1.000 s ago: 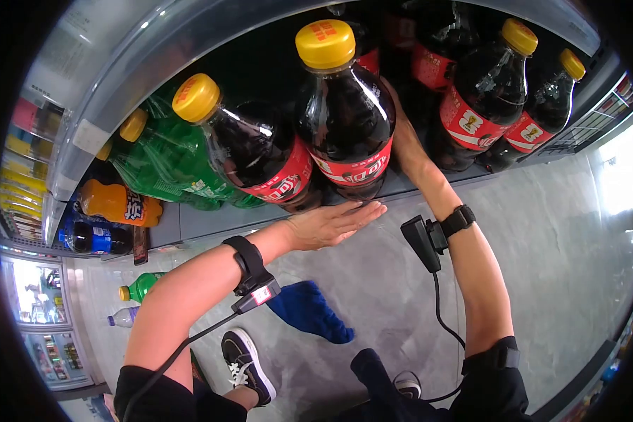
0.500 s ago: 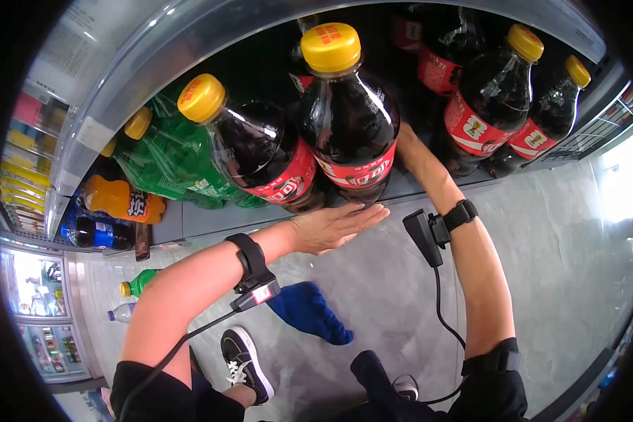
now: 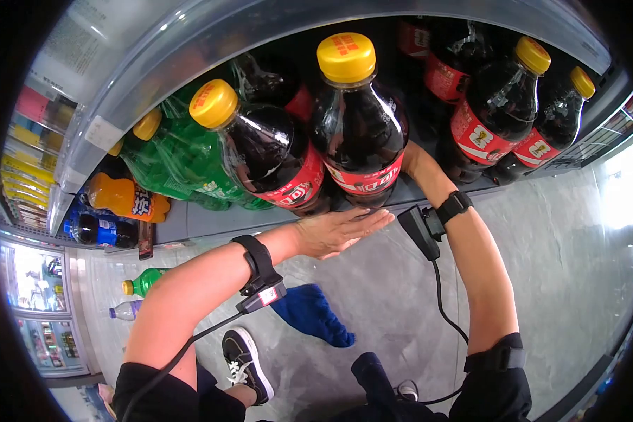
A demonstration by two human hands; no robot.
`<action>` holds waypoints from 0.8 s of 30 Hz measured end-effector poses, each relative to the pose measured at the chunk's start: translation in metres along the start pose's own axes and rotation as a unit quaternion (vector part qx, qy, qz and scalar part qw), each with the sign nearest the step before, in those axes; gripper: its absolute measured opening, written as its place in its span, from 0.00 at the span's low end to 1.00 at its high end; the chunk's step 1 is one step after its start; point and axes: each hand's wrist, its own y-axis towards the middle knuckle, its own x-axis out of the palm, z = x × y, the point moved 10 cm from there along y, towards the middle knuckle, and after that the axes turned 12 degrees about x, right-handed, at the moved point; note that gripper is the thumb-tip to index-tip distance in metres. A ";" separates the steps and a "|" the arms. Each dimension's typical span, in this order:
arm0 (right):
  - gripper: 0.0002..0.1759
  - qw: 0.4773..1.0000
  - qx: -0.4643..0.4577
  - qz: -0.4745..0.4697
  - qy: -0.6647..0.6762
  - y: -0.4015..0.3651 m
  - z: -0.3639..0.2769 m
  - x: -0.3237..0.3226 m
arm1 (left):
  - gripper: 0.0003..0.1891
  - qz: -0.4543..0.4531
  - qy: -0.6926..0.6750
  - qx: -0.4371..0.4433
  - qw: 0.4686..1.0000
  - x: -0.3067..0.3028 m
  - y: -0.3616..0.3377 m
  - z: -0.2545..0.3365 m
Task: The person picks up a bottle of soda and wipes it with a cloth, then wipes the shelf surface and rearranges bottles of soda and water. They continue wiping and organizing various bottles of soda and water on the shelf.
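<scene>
Two cola bottles with yellow caps stand side by side at the shelf's front edge, the centre one (image 3: 359, 126) upright and the left one (image 3: 271, 151) leaning left. My left hand (image 3: 341, 231) lies flat with its fingers stretched out, below the bottoms of these bottles at the shelf edge. My right hand (image 3: 411, 156) reaches in behind the right side of the centre bottle; its fingers are hidden there. Straps with small devices sit on both wrists.
More cola bottles (image 3: 492, 116) stand on the right of the shelf. Green bottles (image 3: 183, 158), an orange bottle (image 3: 128, 197) and a blue-labelled bottle (image 3: 102, 231) are on the left. A blue cloth (image 3: 313, 314) and a shoe (image 3: 246, 366) are below on the grey floor (image 3: 563, 281).
The view has shifted slightly. Another cola bottle now shows more clearly behind the two front ones. Both hands keep nearly the same places beside the bottles.
</scene>
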 end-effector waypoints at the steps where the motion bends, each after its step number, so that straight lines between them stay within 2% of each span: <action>1: 0.27 1.000 -0.011 0.018 0.007 -0.006 -0.003 0.000 | 0.36 -0.008 0.004 0.004 1.000 0.000 -0.001 0.001; 2: 0.26 0.999 -0.021 0.037 0.014 -0.013 -0.006 -0.001 | 0.36 -0.009 0.004 0.004 1.000 0.000 -0.002 0.002; 3: 0.23 0.985 -0.103 0.104 -0.093 -0.035 -0.024 -0.001 | 0.36 -0.018 0.008 0.008 1.000 0.002 -0.001 0.002; 4: 0.23 0.985 -0.103 0.106 -0.094 -0.050 -0.032 0.010 | 0.36 -0.024 0.014 0.014 1.000 0.003 0.000 0.003; 5: 0.22 0.988 -0.047 0.133 0.065 -0.064 -0.028 0.009 | 0.36 -0.019 0.014 0.016 1.000 0.003 0.001 0.004; 6: 0.22 0.962 0.008 0.159 0.221 -0.076 -0.014 0.005 | 0.36 -0.012 0.016 0.011 1.000 0.003 0.000 0.003; 7: 0.21 0.941 -0.227 0.213 -0.129 -0.091 -0.031 -0.017 | 0.36 -0.004 0.017 0.005 1.000 0.002 0.000 0.003; 8: 0.21 0.751 -0.416 0.226 -0.461 -0.113 -0.017 -0.001 | 0.36 0.005 0.021 0.005 1.000 -0.002 0.001 0.002; 9: 0.21 0.908 -0.312 0.108 -0.259 -0.125 -0.026 0.012 | 0.36 -0.012 0.005 0.006 1.000 0.000 0.000 0.002; 10: 0.21 0.928 -0.241 0.199 -0.204 -0.149 -0.028 0.012 | 0.36 -0.030 -0.011 0.009 0.999 0.002 0.000 0.003; 12: 0.22 0.926 -0.236 0.264 -0.130 -0.172 -0.003 -0.011 | 0.36 -0.001 -0.034 -0.002 0.999 -0.002 0.000 0.001; 13: 0.22 0.924 -0.239 0.269 -0.132 -0.180 0.001 -0.015 | 0.36 -0.004 -0.089 -0.001 0.996 0.000 0.000 0.000; 15: 0.27 0.820 -0.227 0.503 -0.150 -0.226 0.000 -0.049 | 0.34 -0.011 -0.172 -0.005 0.985 0.001 0.002 -0.002; 16: 0.27 0.817 -0.228 0.507 -0.152 -0.232 -0.005 -0.047 | 0.34 -0.006 -0.168 -0.003 0.986 -0.006 0.003 -0.002; 18: 0.31 0.778 -0.161 0.584 -0.167 -0.244 -0.012 -0.052 | 0.28 -0.075 -0.163 0.013 0.984 -0.006 0.000 0.004; 19: 0.40 0.772 -0.168 0.572 -0.223 -0.233 -0.012 -0.057 | 0.28 -0.074 -0.161 0.014 0.984 -0.003 -0.004 0.007; 20: 0.40 0.770 -0.169 0.573 -0.223 -0.230 -0.008 -0.063 | 0.27 -0.025 -0.114 0.028 0.993 -0.007 -0.011 0.012; 21: 0.43 0.731 -0.178 0.594 -0.285 -0.230 -0.017 -0.056 | 0.25 0.023 -0.066 0.041 0.997 -0.018 -0.019 0.013; 22: 0.46 0.688 -0.186 0.610 -0.346 -0.229 -0.025 -0.049 | 0.25 0.022 -0.064 0.040 0.997 -0.017 -0.027 0.015; 23: 0.51 0.691 -0.171 0.616 -0.338 -0.226 -0.024 -0.055 | 0.25 -0.012 -0.051 0.046 0.998 -0.009 -0.035 0.018; 24: 0.51 0.690 -0.172 0.616 -0.339 -0.225 -0.028 -0.053 | 0.25 -0.046 -0.037 0.051 0.997 -0.003 -0.042 0.020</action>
